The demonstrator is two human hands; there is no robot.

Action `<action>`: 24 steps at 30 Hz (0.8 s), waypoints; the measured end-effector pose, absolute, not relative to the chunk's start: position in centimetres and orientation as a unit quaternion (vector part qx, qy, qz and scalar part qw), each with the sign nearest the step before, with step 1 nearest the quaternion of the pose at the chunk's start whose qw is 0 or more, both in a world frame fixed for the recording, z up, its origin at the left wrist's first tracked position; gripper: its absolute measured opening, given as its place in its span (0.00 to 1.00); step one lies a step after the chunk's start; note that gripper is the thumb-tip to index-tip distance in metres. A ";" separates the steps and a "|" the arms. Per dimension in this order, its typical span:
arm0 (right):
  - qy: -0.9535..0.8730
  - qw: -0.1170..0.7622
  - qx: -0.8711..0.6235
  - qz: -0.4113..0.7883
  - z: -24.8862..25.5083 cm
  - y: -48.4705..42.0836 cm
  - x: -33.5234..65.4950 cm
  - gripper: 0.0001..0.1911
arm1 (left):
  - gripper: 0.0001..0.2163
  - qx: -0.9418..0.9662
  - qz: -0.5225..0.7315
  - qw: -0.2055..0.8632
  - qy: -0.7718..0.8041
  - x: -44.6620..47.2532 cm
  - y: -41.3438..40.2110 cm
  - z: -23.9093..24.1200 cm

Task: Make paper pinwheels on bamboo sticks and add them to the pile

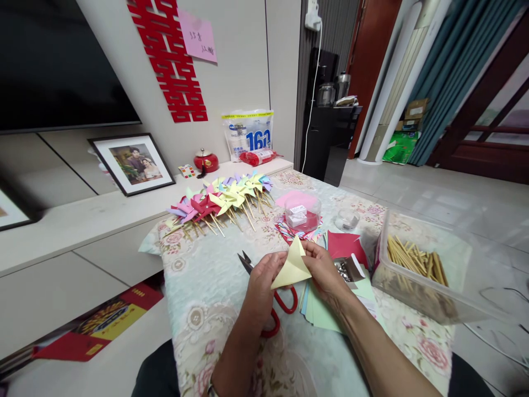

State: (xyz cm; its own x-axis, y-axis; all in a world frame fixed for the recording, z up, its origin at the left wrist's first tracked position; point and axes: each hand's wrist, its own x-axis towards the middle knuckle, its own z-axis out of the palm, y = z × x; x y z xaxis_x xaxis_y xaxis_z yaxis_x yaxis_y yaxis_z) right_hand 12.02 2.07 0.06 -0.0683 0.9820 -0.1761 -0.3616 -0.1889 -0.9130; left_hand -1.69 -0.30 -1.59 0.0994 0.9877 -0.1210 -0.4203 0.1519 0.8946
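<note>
a folded yellow paper triangle point(292, 267), matte and sharp-creased, sits at frame centre, pinched between the left hand point(261, 286) and right hand point(324, 270), fingers clamped on its edges. red-handled scissors point(273, 300) lie beneath on the floral cloth point(206, 309); a clear box of wooden sticks point(413, 264) stands right.

Pale tiled floor point(433, 187), teal curtains point(454, 60)
</note>
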 end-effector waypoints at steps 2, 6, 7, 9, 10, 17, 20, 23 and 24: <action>-0.346 0.541 -0.439 0.628 0.2 2.1 12.1 0.18 | 0.26 0.386 0.533 0.635 0.404 -1.8 -0.3 -1.6; -0.322 0.564 -0.448 0.614 0.5 2.2 12.2 0.15 | 0.31 0.458 0.513 0.621 0.377 -1.6 -0.2 -1.9; -0.316 0.566 -0.451 0.614 0.5 2.2 12.2 0.14 | 0.31 0.472 0.508 0.620 0.367 -1.5 -0.2 -2.0; -0.312 0.565 -0.451 0.616 0.3 2.2 12.2 0.13 | 0.32 0.488 0.495 0.621 0.362 -1.3 -0.3 -2.0; -0.314 0.563 -0.450 0.618 0.2 2.2 12.2 0.13 | 0.31 0.492 0.488 0.621 0.367 -1.3 -0.3 -2.0; -0.349 0.554 -0.433 0.620 -0.4 2.3 12.4 0.14 | 0.24 0.482 0.496 0.607 0.391 -1.6 -0.3 -1.5; -0.348 0.552 -0.437 0.620 -0.2 2.1 12.4 0.13 | 0.24 0.483 0.494 0.610 0.388 -1.7 -0.3 -1.4; -0.353 0.546 -0.442 0.618 -0.1 2.0 12.4 0.12 | 0.23 0.478 0.497 0.604 0.399 -1.7 -0.3 -1.4; -0.354 0.544 -0.442 0.619 -0.1 2.0 12.4 0.12 | 0.23 0.475 0.498 0.602 0.404 -1.6 -0.3 -1.4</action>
State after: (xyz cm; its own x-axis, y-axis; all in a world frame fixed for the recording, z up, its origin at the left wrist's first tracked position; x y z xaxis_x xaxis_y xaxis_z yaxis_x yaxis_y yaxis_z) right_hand 12.36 2.00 -0.08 -0.0176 0.9866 -0.1622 -0.3596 -0.1576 -0.9197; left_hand -1.64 -0.26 -1.40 0.1773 0.9841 -0.0129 -0.2160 0.0516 0.9750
